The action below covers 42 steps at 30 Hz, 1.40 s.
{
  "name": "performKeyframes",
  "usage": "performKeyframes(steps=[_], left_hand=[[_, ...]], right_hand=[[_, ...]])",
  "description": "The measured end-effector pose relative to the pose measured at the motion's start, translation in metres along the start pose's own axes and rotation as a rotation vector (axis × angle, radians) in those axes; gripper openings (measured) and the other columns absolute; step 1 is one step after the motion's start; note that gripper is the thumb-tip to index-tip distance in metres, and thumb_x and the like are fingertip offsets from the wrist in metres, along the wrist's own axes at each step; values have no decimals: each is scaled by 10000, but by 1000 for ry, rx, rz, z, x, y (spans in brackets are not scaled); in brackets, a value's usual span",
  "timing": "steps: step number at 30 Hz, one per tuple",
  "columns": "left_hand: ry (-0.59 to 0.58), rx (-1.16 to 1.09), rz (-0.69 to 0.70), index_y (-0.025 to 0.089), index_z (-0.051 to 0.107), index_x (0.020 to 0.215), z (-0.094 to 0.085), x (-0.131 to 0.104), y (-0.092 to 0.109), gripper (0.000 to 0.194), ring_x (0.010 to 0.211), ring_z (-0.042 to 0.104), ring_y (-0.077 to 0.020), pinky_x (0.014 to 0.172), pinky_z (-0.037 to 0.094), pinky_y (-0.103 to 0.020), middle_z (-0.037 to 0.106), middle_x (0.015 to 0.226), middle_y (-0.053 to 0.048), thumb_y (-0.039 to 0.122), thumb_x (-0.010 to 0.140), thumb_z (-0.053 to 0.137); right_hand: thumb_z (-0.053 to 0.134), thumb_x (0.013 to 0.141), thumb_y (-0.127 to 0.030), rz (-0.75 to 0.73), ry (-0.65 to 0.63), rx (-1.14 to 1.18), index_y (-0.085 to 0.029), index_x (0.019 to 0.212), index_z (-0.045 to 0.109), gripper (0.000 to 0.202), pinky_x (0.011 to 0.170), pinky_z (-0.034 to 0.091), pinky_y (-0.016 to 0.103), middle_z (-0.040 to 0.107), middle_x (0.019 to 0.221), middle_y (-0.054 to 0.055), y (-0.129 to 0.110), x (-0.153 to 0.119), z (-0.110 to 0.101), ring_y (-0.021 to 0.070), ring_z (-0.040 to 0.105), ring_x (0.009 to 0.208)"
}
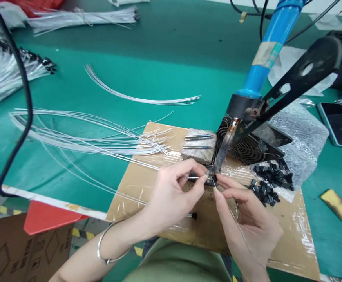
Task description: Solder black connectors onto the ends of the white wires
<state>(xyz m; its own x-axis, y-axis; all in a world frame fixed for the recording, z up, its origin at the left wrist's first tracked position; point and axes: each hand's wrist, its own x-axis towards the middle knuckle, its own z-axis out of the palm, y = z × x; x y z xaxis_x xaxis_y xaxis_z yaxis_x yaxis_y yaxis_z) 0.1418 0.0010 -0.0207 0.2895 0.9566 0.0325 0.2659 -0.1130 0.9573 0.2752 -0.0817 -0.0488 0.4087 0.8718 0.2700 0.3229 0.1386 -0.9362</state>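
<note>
Brown cardboard lies along near edge of green desk. Left hand pinches thin wire at tip of blue soldering iron, held tip-down by black bracket. Right hand pinches thin strand, its end just beside tip. White wires cross cardboard's left edge. 2 piles of black parts near its right edge; beyond that edge, yellow sponge.

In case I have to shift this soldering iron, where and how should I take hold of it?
Grip the blue handle, probably best from its left side: the black stand arm rises on its right. The handle is thick and slants up, clear of your left hand and right hand, while the metal shaft points down toward them and may be hot.
</note>
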Motion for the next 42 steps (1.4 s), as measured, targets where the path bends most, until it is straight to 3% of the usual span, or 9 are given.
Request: performKeyframes(steps=[10,17,21,23,29,34,42], left_hand=[[-2,3,2,148,682,757,-2,-2,1,108,517,418,-66,448,290,-209,741,786,-25,106,836,622],[-9,16,39,141,677,740,-2,-1,1,124,479,329,-45,417,236,-206,734,766,-10,88,836,620],[-18,1,3,148,678,755,-1,-1,-1,114,588,545,-89,488,364,-200,744,791,-34,111,845,620],[-22,-3,-4,151,676,754,-1,-1,-1,113,626,586,-106,506,385,-204,744,791,-37,113,844,620],[-8,24,37,149,665,723,-2,0,2,138,477,333,-47,420,246,-202,727,748,-2,73,825,610],[-11,20,45,150,673,734,-2,0,3,132,506,404,-60,430,269,-199,731,753,-13,85,834,615],[-20,32,28,152,677,744,-2,-1,2,125,517,434,-71,449,297,-211,743,785,-29,101,835,609]], right_hand=[[747,884,-115,-2,32,-4,-208,884,735,94,903,652,382,818,1085,102,-3,1,2,264,793,1018],[754,875,-97,0,6,8,-209,908,746,118,905,649,382,816,1097,98,0,0,0,265,788,1034],[756,881,-122,-4,28,-4,-208,893,746,87,897,654,386,819,1079,97,1,0,1,262,791,1015],[758,882,-129,-8,36,-8,-209,890,748,81,897,654,387,820,1073,96,1,0,2,261,792,1011],[757,889,-140,4,33,-6,-211,892,753,72,910,655,407,820,1076,104,-1,1,2,268,790,1014],[748,904,-176,-5,37,-15,-206,875,749,42,891,665,423,823,1043,115,-3,2,3,275,793,992],[759,860,-55,-6,-1,15,-226,920,755,181,929,628,344,816,1083,63,1,0,0,234,780,1039]])
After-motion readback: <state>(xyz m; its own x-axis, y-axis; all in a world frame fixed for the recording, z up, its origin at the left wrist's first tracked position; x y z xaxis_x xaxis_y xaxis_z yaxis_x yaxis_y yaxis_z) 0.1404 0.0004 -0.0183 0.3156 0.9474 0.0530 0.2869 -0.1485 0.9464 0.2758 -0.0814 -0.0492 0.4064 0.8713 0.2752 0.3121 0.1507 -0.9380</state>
